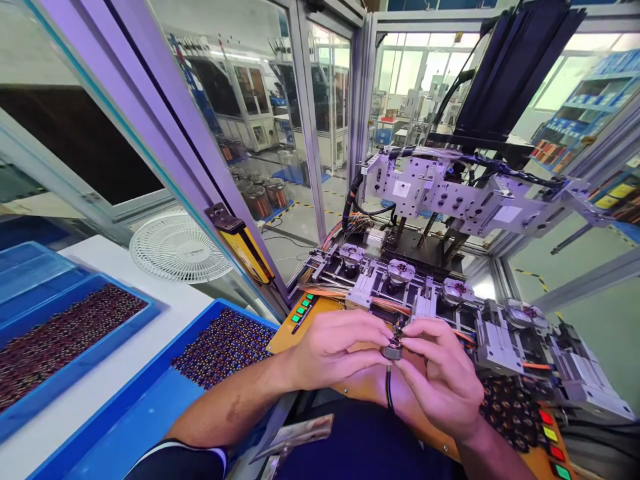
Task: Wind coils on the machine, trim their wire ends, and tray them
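Observation:
Fingertips of both my hands meet around a small dark part (pixel 397 329) seated on a round grey metal holder (pixel 391 352). My left hand (pixel 340 347) pinches from the left, its thumb along the holder's side. From the right, my right hand (pixel 443 377) pinches the same part, thumb low and fingers curled. A black cable or rod (pixel 389 387) runs down below the holder. Details of the part between the fingertips are too small to make out. Just right of my right hand lies a pile of small black parts with copper-coloured spots (pixel 513 410).
A machine row with several round metal fixtures (pixel 401 270) stands ahead, beneath a metal gantry plate (pixel 450 190). Blue bins (pixel 145 427) of small dark parts are at left, near a white fan (pixel 180 248). Green buttons (pixel 303 309) and coloured buttons (pixel 550 433) flank the orange panel.

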